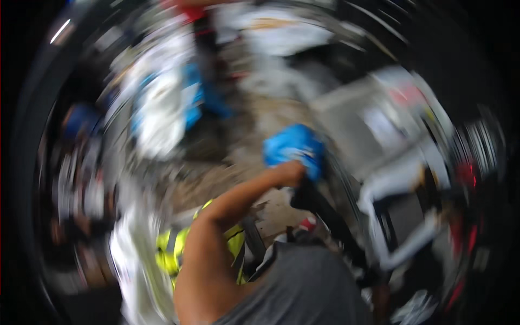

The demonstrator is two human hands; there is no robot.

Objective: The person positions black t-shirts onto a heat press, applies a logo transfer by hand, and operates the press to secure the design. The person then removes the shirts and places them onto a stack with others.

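Note:
The picture is heavily blurred. My left arm reaches up from the bottom, and my left hand (287,173) is closed on a long dark item (325,211), perhaps cloth, that slants down toward the lower right. A blue bag or bundle (290,143) lies just beyond the fingers; whether they touch it I cannot tell. Skin shows at the lower right beside that dark item, possibly part of my right arm, but no hand can be made out there. Yellow high-visibility fabric (168,249) is behind my left forearm, with white material (132,260) beside it.
White and blue sacks (162,108) are piled at upper left on brownish, littered ground (200,179). A grey board-like surface (352,124) and a white-framed object (403,241) stand on the right. Someone in red (189,13) is partly visible at the top.

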